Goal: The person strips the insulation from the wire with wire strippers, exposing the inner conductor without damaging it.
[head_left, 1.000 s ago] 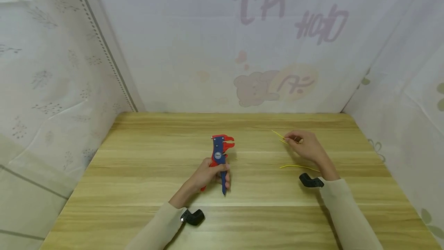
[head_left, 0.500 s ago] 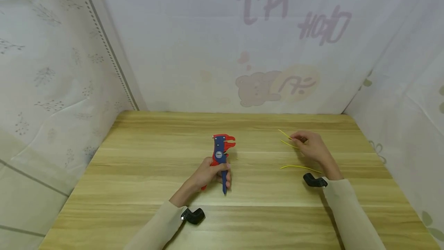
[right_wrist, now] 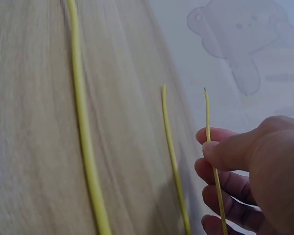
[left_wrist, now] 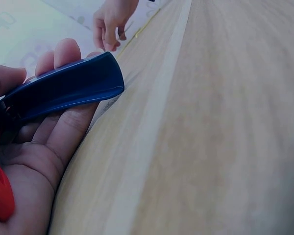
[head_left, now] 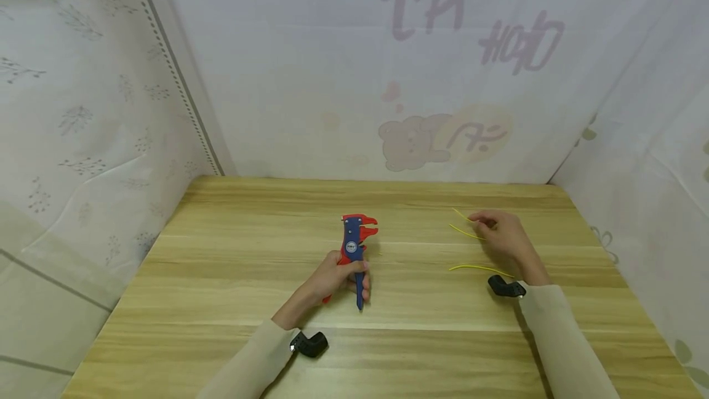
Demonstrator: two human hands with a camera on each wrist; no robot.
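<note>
Head view: wooden surface [head_left: 410, 300]; red-and-blue wire stripper [head_left: 351, 236], over its middle; left hand [head_left: 335, 277], fingers curled round the stripper; right hand [head_left: 501, 236], pinching one yellow wire [right_wrist: 208, 120]; nearer loose wire [right_wrist: 84, 122] and farther loose wire [right_wrist: 171, 152], alongside; light pinch advised, clear of both.

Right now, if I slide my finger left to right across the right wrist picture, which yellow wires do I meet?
The thickest-looking wire, on the table → the middle wire → the wire pinched in the right hand.
</note>
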